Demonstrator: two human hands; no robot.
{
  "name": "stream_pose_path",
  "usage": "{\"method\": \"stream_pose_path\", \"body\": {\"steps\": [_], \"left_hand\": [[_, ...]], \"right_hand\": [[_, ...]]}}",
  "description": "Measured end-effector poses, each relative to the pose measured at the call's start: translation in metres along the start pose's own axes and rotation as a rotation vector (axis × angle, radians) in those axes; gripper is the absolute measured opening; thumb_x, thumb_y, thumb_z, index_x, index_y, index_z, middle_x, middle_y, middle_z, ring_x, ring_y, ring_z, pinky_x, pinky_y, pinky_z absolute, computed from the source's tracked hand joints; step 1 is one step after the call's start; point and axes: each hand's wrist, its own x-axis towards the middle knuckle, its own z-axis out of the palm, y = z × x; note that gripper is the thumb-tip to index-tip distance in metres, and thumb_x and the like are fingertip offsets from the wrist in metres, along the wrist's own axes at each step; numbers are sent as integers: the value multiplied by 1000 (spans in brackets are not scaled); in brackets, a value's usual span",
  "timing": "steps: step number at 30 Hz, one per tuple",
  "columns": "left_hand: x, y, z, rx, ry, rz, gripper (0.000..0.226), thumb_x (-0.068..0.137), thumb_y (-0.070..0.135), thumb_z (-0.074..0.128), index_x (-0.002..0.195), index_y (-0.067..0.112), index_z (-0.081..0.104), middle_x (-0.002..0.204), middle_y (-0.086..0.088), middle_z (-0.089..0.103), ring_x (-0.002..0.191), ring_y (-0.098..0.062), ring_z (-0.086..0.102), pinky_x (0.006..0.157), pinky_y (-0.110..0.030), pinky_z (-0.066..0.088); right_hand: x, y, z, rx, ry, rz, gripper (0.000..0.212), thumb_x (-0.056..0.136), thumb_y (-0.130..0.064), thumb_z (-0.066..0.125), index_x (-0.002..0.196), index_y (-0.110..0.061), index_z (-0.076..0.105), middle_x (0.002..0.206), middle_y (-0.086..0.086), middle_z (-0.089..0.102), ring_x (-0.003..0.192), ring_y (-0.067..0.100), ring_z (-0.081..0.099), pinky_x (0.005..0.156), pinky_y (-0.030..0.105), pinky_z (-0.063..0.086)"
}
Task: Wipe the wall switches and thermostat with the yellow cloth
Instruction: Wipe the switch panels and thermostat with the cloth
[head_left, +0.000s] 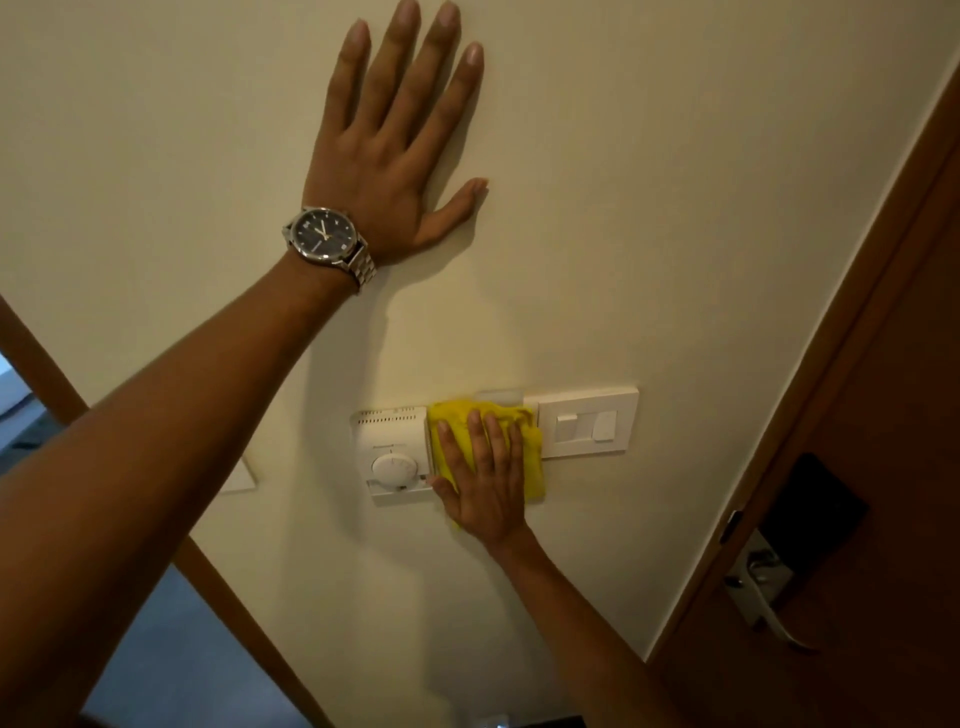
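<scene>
We faced a cream wall (623, 208) that filled most of the view, with a brown wooden door (883, 415) along its right edge. On that door sat a dark lock panel (815, 504) above a metal lever handle (769, 597).

Our left arm reached up across the wall, and our left hand (395, 171) lay flat against the paint well above the fittings, fingers spread wide and straight, thumb out to the side, holding nothing. A steel wristwatch (327, 239) with a dark dial sat on that wrist.

Lower down, our right hand (485, 478) pressed the yellow cloth (530, 452) flat against the wall. Its fingers were extended and close together over the cloth rather than curled around it, the palm pinning the fabric in place. The cloth was bunched between the two fittings, touching both.

Just left of the cloth was the white thermostat (389, 452), with a round dial low on its face and a row of vent slots along its top; our thumb rested against its lower right corner. Just right of the cloth was the white switch plate (587, 421), carrying two rocker switches side by side. The cloth's right edge overlapped the left edge of that plate.
</scene>
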Motion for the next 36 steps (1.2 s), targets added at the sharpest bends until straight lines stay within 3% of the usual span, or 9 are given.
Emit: {"method": "stream_pose_path", "body": {"steps": [7,13,18,24,27,33,36], "left_hand": [[0,-2,0,-3,3,4,79,107,66,35,166,13,27,170,-17,32,156,-41,31,128,-61,30],[1,-3,5,-6,22,11,80,106,66,34,166,13,26,170,-17,32,156,-41,31,128,-61,29],[-11,6,-1,-26,-22,10,80,107,65,33,166,13,25,170,-18,30,157,-41,29,128,-62,28],[-1,-2,4,-14,4,0,80,107,67,34,166,14,25,170,-16,32,156,-41,32,127,-61,28],[-1,0,-1,-18,-4,7,80,107,66,33,166,12,26,170,-18,31,156,-42,31,128,-62,28],[-1,0,3,-14,10,-18,79,106,68,34,165,15,30,168,-14,36,155,-38,35,126,-60,31],[-1,-1,0,-17,-6,-11,80,107,68,34,165,13,31,168,-16,35,155,-40,34,127,-62,31]], "right_hand": [[-25,8,2,45,0,37,64,106,-58,24,163,-29,16,172,6,2,159,29,5,129,55,2],[-5,8,3,83,-1,67,64,105,-59,22,161,-29,22,172,7,8,158,30,11,127,58,4],[-39,14,-2,75,-32,-27,64,105,-59,26,162,-30,16,172,6,0,159,28,4,128,55,-1],[-27,17,6,45,47,9,71,104,-55,41,163,-25,14,172,8,0,159,30,4,127,54,11],[-56,28,4,4,45,-71,69,107,-50,39,163,-22,8,172,10,-5,159,31,0,127,50,11],[-20,19,12,71,88,134,66,110,-47,33,163,-19,6,171,13,-5,159,34,0,130,49,6],[-59,31,10,35,37,0,63,111,-43,30,163,-18,3,171,14,-8,159,33,-3,126,50,12]]}}
